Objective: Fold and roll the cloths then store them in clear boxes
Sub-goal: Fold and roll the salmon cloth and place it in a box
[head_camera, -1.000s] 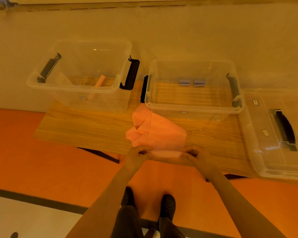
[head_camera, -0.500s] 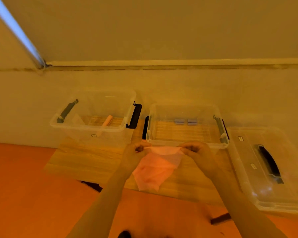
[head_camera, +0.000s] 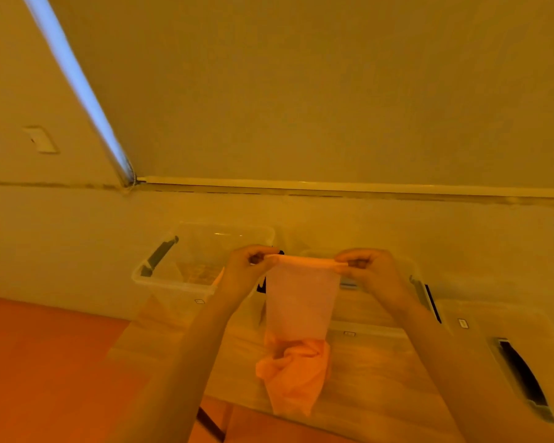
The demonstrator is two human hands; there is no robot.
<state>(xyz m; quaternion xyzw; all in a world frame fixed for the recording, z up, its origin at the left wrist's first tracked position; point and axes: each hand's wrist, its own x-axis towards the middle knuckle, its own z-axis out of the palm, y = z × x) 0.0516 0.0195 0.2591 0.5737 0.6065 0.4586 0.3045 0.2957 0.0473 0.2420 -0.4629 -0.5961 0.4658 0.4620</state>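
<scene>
Hands pinch pink cloth aloft; box labels too blurred to read.

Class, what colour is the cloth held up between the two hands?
The cloth is plain pink-orange, with no pattern; the head view shows it, under warm light.

Cloth held up before two boxes on a table

The cloth hangs between the left hand and the right hand, above the table. Behind stand the left box and the middle box; a lid lies at the right.
</scene>
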